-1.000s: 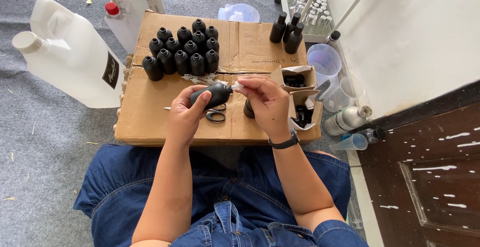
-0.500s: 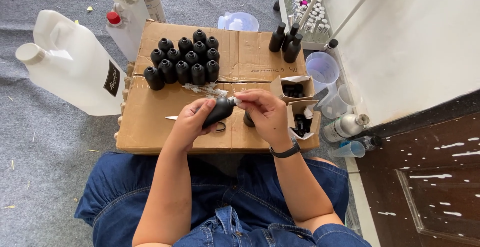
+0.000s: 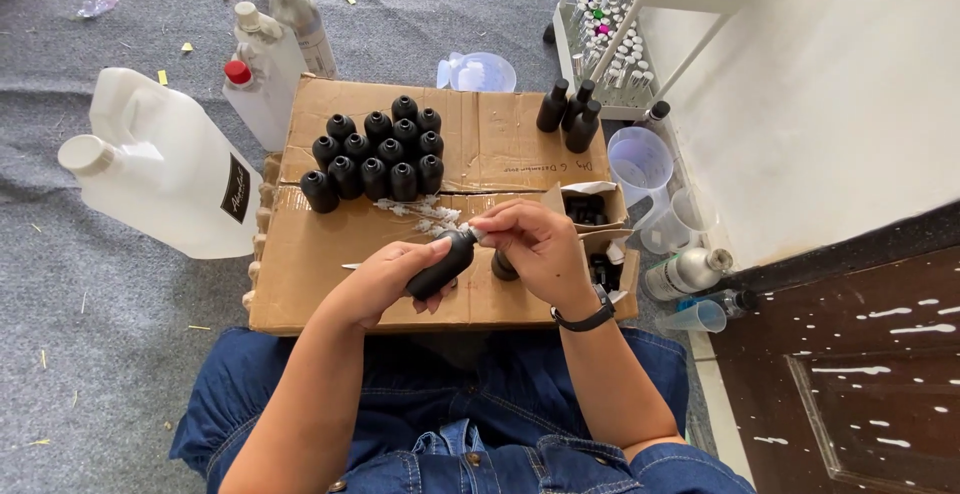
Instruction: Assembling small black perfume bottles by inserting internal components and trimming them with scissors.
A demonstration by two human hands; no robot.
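Note:
My left hand point(image 3: 385, 279) grips a small black bottle point(image 3: 440, 265), tilted with its neck up and to the right. My right hand point(image 3: 530, 249) pinches a small pale part at that bottle's neck. Both hands hover over a flattened cardboard box point(image 3: 500, 144) that serves as a work surface on my lap. Several black bottles point(image 3: 380, 159) stand in a cluster at the back left of the cardboard. A dried white sprig point(image 3: 425, 216) lies just behind my hands. Another black bottle point(image 3: 503, 268) sits under my right hand, mostly hidden.
A big white jug point(image 3: 165, 169) stands left of the cardboard, with white bottles point(image 3: 275, 44) behind it. Three dark bottles point(image 3: 570, 109), a white rack of vials point(image 3: 610, 49), clear measuring cups point(image 3: 645, 169) and a silver can point(image 3: 690, 272) lie to the right. Small open cartons point(image 3: 595, 209) sit on the right edge.
My head has shifted, so the scene sits lower in view. The bottle has tilted more in my left hand and my right fingers have closed on its neck.

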